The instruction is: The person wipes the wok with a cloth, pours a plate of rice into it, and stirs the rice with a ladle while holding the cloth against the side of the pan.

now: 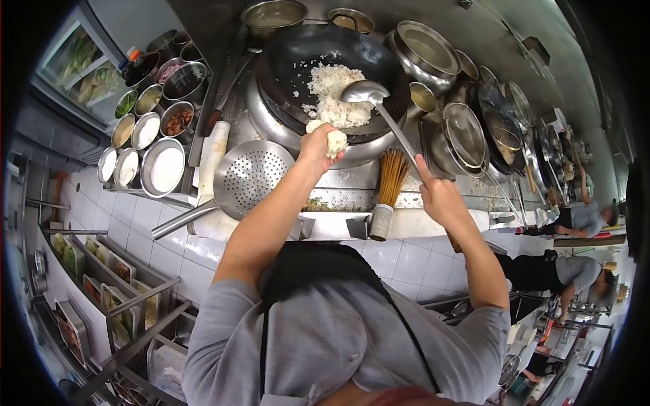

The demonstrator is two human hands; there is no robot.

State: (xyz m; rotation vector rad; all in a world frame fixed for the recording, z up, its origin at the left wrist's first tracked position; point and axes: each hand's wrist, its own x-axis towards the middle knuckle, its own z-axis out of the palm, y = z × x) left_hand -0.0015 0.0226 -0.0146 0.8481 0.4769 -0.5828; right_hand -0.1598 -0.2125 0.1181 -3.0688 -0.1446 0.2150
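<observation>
White rice (338,95) lies heaped in the black wok (284,61) on the stove. My left hand (318,145) is closed around a bunched, off-white cloth (336,144) at the wok's near rim. Whether the hand also grips the wok through the cloth is hidden. A metal ladle (396,132) is in my right hand (439,193), its handle under a stretched index finger. The ladle's bowl rests over the right side of the rice, rounded side up.
A perforated strainer (254,177) lies left of the wok, and a bamboo brush (391,183) stands to its right. Seasoning containers (162,167) crowd the left side. Metal pots (426,51) and a wire skimmer (466,135) fill the right. Other people (575,271) work further right.
</observation>
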